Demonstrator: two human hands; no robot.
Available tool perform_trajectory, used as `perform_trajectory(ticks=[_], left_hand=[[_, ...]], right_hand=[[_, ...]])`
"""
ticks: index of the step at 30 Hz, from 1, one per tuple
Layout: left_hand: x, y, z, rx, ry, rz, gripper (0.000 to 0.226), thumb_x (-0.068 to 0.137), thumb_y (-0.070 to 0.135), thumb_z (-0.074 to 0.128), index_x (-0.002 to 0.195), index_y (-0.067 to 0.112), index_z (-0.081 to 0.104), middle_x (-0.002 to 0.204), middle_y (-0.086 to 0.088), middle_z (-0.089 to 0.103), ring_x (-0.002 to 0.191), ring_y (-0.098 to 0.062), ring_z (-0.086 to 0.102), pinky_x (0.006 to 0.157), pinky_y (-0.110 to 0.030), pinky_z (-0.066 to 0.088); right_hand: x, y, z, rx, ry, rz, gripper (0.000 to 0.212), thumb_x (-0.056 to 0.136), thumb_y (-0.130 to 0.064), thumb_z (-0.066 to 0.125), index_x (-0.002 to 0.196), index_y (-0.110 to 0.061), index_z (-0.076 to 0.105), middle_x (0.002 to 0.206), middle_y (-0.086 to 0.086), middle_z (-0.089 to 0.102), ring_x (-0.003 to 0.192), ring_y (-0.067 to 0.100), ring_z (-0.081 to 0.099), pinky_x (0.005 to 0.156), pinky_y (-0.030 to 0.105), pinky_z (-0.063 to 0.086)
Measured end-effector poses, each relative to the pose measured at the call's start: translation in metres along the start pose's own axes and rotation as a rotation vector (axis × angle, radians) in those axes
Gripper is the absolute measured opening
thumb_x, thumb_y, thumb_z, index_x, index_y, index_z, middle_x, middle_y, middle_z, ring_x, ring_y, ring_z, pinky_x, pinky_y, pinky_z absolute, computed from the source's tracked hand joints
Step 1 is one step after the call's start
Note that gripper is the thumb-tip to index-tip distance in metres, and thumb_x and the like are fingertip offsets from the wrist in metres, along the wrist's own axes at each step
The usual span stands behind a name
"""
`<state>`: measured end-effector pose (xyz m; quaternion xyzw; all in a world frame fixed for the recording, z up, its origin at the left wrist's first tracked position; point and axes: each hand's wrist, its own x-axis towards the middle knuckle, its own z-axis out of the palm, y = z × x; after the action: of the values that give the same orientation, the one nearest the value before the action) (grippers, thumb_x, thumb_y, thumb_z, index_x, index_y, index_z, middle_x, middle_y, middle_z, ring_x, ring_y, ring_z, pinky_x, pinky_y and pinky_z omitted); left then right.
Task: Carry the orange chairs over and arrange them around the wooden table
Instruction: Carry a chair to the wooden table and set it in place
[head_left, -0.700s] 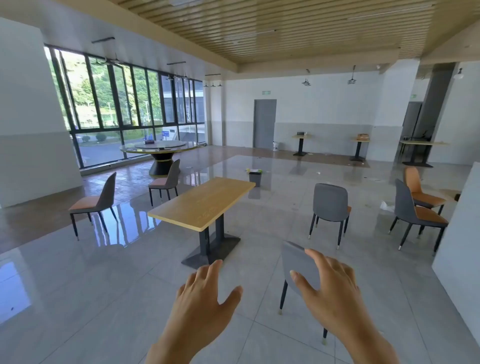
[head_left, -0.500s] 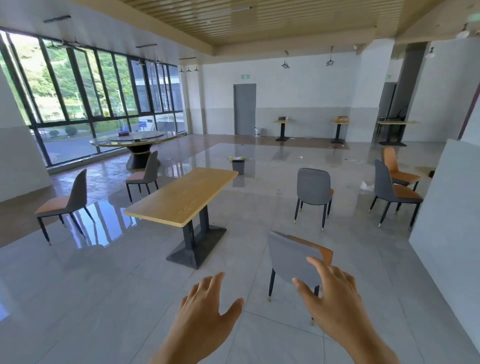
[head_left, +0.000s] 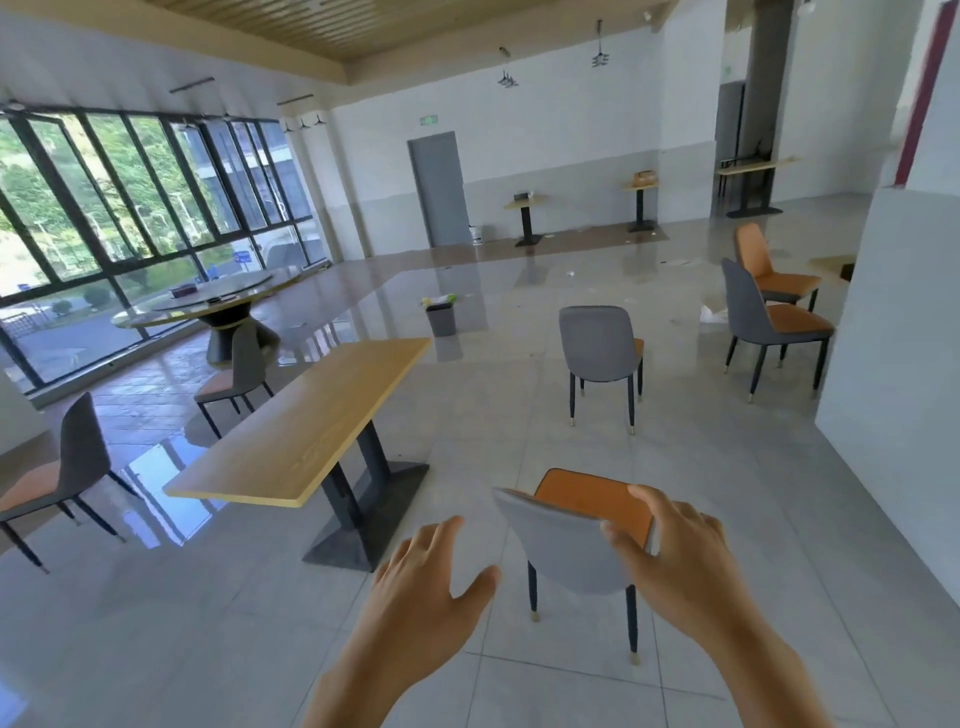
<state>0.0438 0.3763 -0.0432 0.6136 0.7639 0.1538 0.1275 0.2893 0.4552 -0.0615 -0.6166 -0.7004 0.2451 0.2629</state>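
I can read no writing: the green sign (head_left: 429, 121) over the grey door (head_left: 437, 189) is too small to make out.

My right hand (head_left: 675, 566) rests on the top right corner of the nearest chair (head_left: 569, 551), fingers (head_left: 652, 506) bent over the back's edge and thumb on its grey rear face; I cannot tell how firm the hold is. My left hand (head_left: 421, 577) hangs just left of that back, fingers spread and relaxed, touching nothing. This chair has a grey shell, an orange seat and dark legs with pale tips.

The wooden table (head_left: 306, 423) stands at 11 o'clock on a dark pedestal, with bare tiled floor (head_left: 182, 623) between its base and the chair. Two more chairs stand past its far side at 9 and 10 o'clock, one (head_left: 602, 345) at 1 o'clock, and a pair (head_left: 774, 306) at 2 o'clock beside a white wall (head_left: 893, 338). A dark waste bin (head_left: 441, 318) sits beyond the table's far end at 12 o'clock, a round table (head_left: 218, 304) by the windows (head_left: 104, 208)
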Motion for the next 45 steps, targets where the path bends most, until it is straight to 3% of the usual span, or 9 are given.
perform_trajectory(ticks=[8,16,20,26,33,37,41,45], left_hand=[[0.123,-0.014,0.023,0.023,-0.063,-0.004,0.071,0.093,0.069,0.039,0.151,0.034,0.019,0.159,0.011,0.028,0.144,-0.015,0.027,0.117,-0.041,0.029],[0.268,-0.082,0.049,-0.009,-0.081,0.058,0.072,0.092,0.070,0.039,0.152,0.035,0.018,0.160,0.008,0.027,0.146,-0.017,0.026,0.116,-0.042,0.027],[0.332,-0.113,0.079,0.023,-0.165,0.097,0.073,0.090,0.073,0.037,0.150,0.036,0.017,0.158,0.007,0.032,0.142,-0.019,0.033,0.113,-0.041,0.031],[0.405,-0.126,0.146,0.069,-0.414,0.185,0.076,0.084,0.078,0.029,0.146,0.035,0.020,0.151,0.005,0.039,0.137,-0.018,0.035,0.109,-0.040,0.031],[0.486,-0.121,0.233,0.152,-0.571,0.233,0.081,0.086,0.080,0.024,0.154,0.038,0.013,0.165,0.003,0.011,0.151,-0.021,0.005,0.120,-0.048,0.017],[0.518,-0.129,0.277,0.220,-0.697,0.216,0.083,0.082,0.086,0.018,0.153,0.045,0.009,0.166,0.005,0.003,0.152,-0.021,-0.005,0.122,-0.051,0.010],[0.543,-0.134,0.313,0.317,-0.853,0.226,0.092,0.076,0.090,0.009,0.153,0.042,0.015,0.166,0.000,0.009,0.152,-0.026,-0.002,0.122,-0.054,0.005],[0.567,-0.140,0.336,0.369,-0.924,0.245,0.097,0.072,0.095,0.005,0.151,0.042,0.022,0.164,-0.001,0.018,0.151,-0.031,0.006,0.118,-0.058,0.003]], right_hand=[[0.125,0.008,0.041,-0.023,-0.078,0.009,0.064,0.095,-0.061,0.047,0.150,-0.032,0.033,0.148,0.000,0.046,0.139,0.027,0.032,0.109,0.051,0.040],[0.253,0.003,0.120,-0.106,-0.092,0.099,0.065,0.094,-0.063,0.047,0.150,-0.032,0.034,0.148,0.001,0.047,0.139,0.027,0.032,0.109,0.053,0.040],[0.286,0.012,0.168,-0.177,-0.135,0.205,0.065,0.094,-0.065,0.044,0.149,-0.031,0.034,0.148,0.001,0.047,0.138,0.026,0.034,0.107,0.050,0.040],[0.303,0.062,0.229,-0.229,-0.263,0.407,0.066,0.093,-0.069,0.041,0.147,-0.031,0.036,0.148,0.001,0.044,0.135,0.027,0.034,0.106,0.047,0.036],[0.363,0.124,0.282,-0.323,-0.404,0.433,0.079,0.087,-0.082,0.023,0.149,-0.034,0.031,0.157,0.005,0.032,0.142,0.030,0.024,0.110,0.051,0.033],[0.389,0.157,0.312,-0.322,-0.539,0.459,0.087,0.081,-0.087,0.013,0.150,-0.036,0.030,0.161,0.006,0.024,0.150,0.035,0.011,0.117,0.059,0.020],[0.400,0.181,0.340,-0.376,-0.607,0.425,0.097,0.074,-0.093,0.000,0.145,-0.038,0.034,0.151,0.004,0.041,0.141,0.034,0.028,0.116,0.059,0.022],[0.411,0.199,0.355,-0.379,-0.588,0.361,0.096,0.070,-0.101,0.010,0.136,-0.041,0.046,0.137,-0.001,0.056,0.126,0.029,0.046,0.111,0.052,0.028]])
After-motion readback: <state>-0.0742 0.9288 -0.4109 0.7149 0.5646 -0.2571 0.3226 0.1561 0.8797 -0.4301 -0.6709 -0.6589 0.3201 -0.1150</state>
